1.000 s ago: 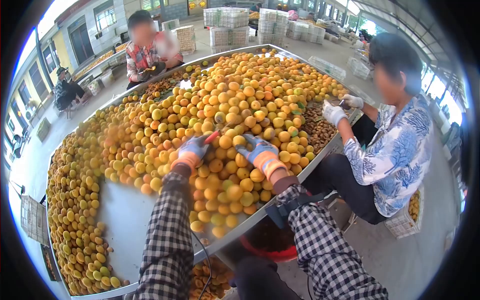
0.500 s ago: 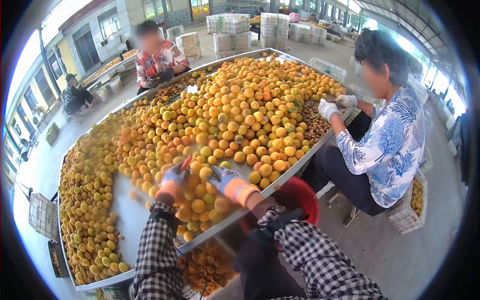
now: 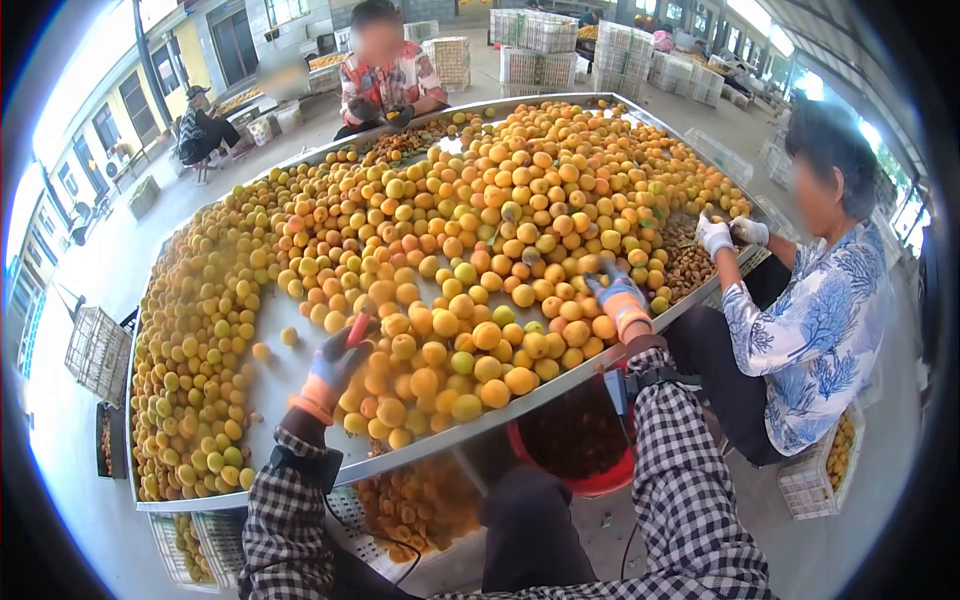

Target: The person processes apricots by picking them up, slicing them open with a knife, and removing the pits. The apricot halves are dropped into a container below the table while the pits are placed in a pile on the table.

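A large heap of yellow-orange apricots (image 3: 470, 330) is spread over a metal-rimmed sorting table (image 3: 430, 444). My left hand (image 3: 335, 368), in a grey and orange glove, is closed around a red-handled tool (image 3: 358, 329) at the near left side of the heap. Its working end cannot be made out. My right hand (image 3: 620, 298), gloved alike, reaches over apricots near the right edge, its fingers apart and touching the fruit. Some of its fingertips are blurred among the apricots.
A red bucket (image 3: 612, 476) stands below the table's near edge, beside a crate of opened apricots (image 3: 415, 500). A co-worker in a blue-patterned shirt (image 3: 815, 340) sits at the right by a pile of pits (image 3: 682, 250). Another person (image 3: 385, 75) works across the table.
My hands have moved apart: the right went right and up across the apricots, the left slightly down and left with the red-handled tool. Fruit at the near edge has shifted. The view has turned.
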{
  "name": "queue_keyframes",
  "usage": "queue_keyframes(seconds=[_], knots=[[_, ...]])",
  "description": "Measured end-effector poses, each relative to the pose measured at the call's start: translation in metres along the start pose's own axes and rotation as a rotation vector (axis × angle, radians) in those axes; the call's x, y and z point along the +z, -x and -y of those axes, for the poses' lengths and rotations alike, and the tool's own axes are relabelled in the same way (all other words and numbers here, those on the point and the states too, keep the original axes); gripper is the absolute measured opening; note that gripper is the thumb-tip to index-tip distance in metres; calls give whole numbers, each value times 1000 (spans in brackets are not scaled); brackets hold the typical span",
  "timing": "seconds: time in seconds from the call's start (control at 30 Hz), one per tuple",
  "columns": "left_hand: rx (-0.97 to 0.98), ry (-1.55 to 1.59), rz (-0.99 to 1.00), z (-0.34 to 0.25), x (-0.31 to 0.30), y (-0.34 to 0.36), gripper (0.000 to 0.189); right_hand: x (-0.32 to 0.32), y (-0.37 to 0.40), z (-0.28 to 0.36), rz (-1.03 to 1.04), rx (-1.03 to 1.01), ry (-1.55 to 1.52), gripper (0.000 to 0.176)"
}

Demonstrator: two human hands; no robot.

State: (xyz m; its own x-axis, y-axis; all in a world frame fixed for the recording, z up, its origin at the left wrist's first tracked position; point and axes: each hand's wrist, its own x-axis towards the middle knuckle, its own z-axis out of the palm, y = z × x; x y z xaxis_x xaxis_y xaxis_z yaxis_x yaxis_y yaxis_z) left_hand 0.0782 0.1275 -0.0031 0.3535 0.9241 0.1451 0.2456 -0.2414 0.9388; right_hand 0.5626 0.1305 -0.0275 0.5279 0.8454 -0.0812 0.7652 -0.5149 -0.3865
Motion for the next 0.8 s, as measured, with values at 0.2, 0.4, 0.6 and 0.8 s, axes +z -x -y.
queue_keyframes(seconds=[0.2,0.4,0.6,0.8], knots=[[11,8,-42,-3,1,48,41,15,33,38,37,-237,134,64],[-121,340,-178,-37,33,88,40,37,61,44,-23,-462,207,56],[-201,477,-234,-39,51,112,35,16,138,102,-246,-738,87,39],[2,65,-370,-39,62,108,24,56,256,204,731,-593,-1319,32]])
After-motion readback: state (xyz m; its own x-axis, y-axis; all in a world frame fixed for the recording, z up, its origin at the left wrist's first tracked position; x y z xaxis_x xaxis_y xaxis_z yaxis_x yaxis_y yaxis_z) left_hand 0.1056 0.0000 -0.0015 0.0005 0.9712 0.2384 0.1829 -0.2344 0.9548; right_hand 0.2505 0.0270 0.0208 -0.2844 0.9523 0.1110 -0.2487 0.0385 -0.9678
